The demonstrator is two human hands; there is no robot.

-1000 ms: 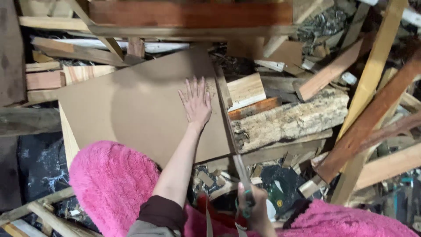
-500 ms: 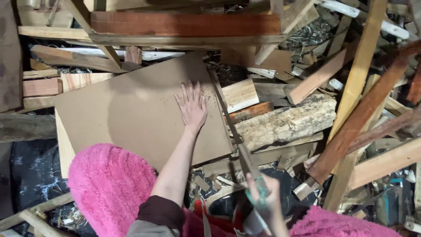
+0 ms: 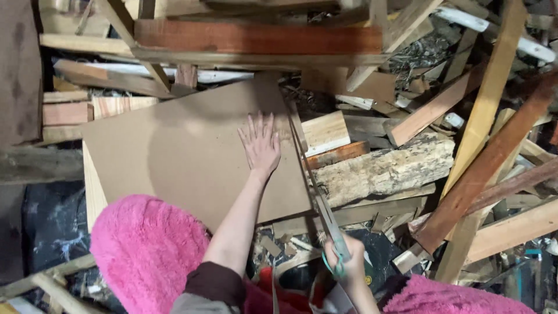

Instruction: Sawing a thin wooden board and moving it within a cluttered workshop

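From the head camera, a large brown board (image 3: 192, 151) lies flat over a heap of scrap timber, and a handsaw (image 3: 314, 186) runs along its right edge. The left hand (image 3: 261, 145) lies open on the board, palm down and fingers spread, near the upper right corner and just beside the blade. The right hand (image 3: 343, 264) is closed around the saw's green handle, low in the picture between two pink fleecy knees (image 3: 145, 250).

As a judgement, the cut looks well underway rather than finished. The blade lies along most of the board's right side, its tip close to the far right corner. No loose strip shows clear of the board, though, and I cannot tell how deep the kerf has gone, since the blade hides the line.

The saw's long axis runs from the handle at the near end, by the person's lap, up and slightly left to the tip at the board's far edge; the tip points away from the person. The board's own long axis runs across the picture, left to right, tilted so that its right end sits higher.

A rough pale log (image 3: 383, 168) lies just right of the blade. A red-brown plank (image 3: 256, 38) crosses the heap beyond the far edge of the board.
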